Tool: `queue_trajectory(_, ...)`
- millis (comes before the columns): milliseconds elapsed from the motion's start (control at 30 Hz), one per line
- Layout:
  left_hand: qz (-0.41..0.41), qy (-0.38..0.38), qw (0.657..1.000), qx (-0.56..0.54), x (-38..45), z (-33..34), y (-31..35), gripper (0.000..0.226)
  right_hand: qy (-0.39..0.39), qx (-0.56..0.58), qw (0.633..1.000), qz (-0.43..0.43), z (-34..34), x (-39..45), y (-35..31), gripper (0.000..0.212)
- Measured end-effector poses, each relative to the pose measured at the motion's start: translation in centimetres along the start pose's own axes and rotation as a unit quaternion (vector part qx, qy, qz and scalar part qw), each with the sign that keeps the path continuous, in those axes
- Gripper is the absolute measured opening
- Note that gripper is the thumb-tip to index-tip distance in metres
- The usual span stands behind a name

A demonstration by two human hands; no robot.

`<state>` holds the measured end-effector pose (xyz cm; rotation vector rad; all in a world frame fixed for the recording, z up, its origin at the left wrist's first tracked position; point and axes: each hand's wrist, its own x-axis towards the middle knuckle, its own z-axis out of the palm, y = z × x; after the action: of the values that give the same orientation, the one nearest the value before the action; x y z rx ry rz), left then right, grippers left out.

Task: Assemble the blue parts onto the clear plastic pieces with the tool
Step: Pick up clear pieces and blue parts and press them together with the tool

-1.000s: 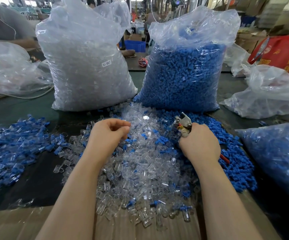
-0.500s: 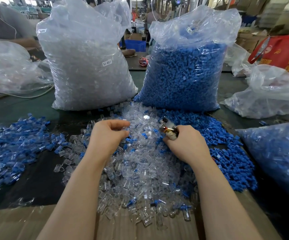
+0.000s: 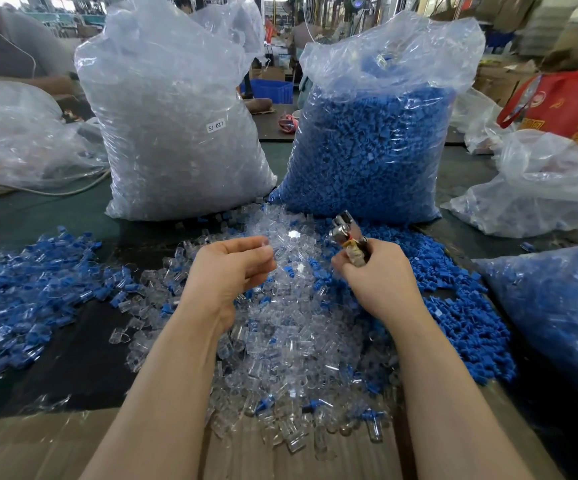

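The right hand (image 3: 381, 278) has been swung in from the blue parts (image 3: 460, 306) toward the clear pile (image 3: 280, 341), its fingers clenched round the tool (image 3: 348, 237). The left hand (image 3: 228, 271) has been lifted above that pile — its curled fingertips seemingly pinching a clear piece, though this cannot be told surely — so a joining seems near.

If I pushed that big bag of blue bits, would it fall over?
Probably not easily: the blue bag is stuffed nearly full and sits wide on the table, so it likely feels heavy. Its thin, crinkly plastic would probably dent rather than tip.

Tool (image 3: 348, 237) handles hidden inside right hand (image 3: 379, 282), left hand (image 3: 227, 271) fingertips' contents unclear, blue bag (image 3: 564, 317) cut off at 3 o'clock
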<state>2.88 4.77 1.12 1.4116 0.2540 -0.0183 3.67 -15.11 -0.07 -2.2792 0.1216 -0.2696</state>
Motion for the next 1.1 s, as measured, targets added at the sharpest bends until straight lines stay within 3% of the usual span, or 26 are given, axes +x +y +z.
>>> queue_trajectory(267,0.025,-0.009,0.999,-0.034,-1.0,2.0,0.2,0.018,0.022,0.130,0.991,-0.013,0.0,-0.5,-0.9,0.012)
queue_trajectory(567,0.130,0.029,0.990,0.042,-1.7,3.4,-0.2,0.012,0.024,0.207,0.976,-0.059,0.4,-1.0,-2.1,0.022)
queue_trajectory(800,0.183,0.059,0.977,0.092,-1.9,4.0,-0.3,0.019,0.058,0.187,0.978,-0.078,0.7,-1.1,-2.5,0.024)
queue_trajectory(933,0.242,0.083,0.953,0.161,-2.2,4.4,-0.4,0.019,0.075,0.155,0.982,-0.072,0.8,-1.1,-2.7,0.022)
queue_trajectory(1100,0.293,0.082,0.934,0.187,-2.7,4.8,-0.5,0.022,0.058,0.159,0.984,-0.058,0.8,-1.3,-3.0,0.020)
